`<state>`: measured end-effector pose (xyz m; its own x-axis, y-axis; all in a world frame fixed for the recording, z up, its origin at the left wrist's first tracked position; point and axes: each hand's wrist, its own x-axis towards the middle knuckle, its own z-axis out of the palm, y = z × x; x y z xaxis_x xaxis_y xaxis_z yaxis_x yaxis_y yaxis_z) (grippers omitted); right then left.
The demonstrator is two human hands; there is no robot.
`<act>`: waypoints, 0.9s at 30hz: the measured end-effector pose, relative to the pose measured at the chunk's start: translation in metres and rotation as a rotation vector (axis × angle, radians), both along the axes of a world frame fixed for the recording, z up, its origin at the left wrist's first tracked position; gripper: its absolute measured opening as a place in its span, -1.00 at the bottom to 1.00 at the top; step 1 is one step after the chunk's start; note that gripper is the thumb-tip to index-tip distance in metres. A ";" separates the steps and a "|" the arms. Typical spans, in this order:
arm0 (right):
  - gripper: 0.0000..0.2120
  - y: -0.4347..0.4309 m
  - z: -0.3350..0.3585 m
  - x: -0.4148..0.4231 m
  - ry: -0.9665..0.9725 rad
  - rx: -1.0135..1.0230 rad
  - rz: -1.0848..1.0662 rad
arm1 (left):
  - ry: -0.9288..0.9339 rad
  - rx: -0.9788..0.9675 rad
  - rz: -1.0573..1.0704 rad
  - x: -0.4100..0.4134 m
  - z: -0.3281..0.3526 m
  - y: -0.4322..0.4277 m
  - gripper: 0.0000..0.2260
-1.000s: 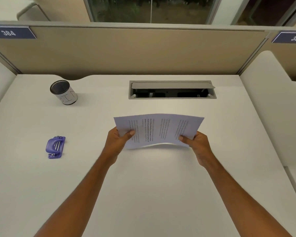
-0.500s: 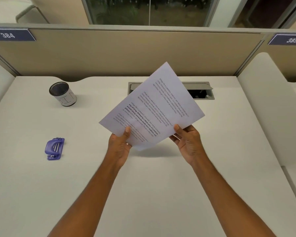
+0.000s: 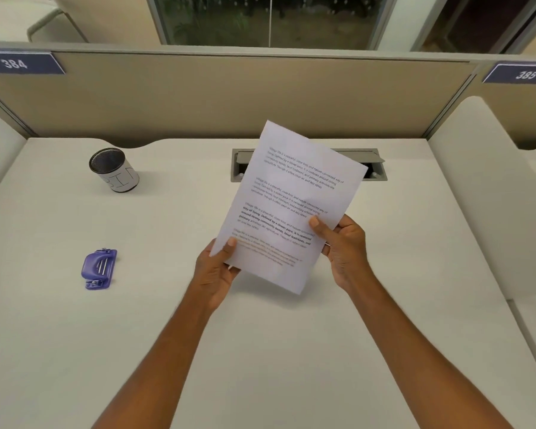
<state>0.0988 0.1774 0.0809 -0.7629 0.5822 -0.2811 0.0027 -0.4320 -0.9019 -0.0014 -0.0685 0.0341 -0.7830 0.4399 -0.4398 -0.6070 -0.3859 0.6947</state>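
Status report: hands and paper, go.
Left hand pinches printed paper at lower left corner; right hand grips its right edge. Paper held above desk, tilted. Nothing blocking.

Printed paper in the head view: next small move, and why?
Probably carry the printed paper left toward the purple hole punch. The left hand and right hand both pinch its lower part, it hangs tilted above the desk, and the punch lies untouched on the left.
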 end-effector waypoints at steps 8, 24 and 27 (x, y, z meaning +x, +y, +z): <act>-0.61 0.019 -0.013 0.019 -0.254 0.056 0.317 | 0.197 -0.303 -0.411 -0.020 0.012 -0.012 -0.64; -0.82 0.004 -0.041 0.029 -0.408 0.132 0.313 | 0.103 -0.445 -0.232 -0.005 -0.001 -0.007 -0.80; -0.80 0.003 -0.044 0.027 -0.399 0.101 0.303 | 0.100 -0.466 -0.219 -0.013 -0.004 -0.024 -0.82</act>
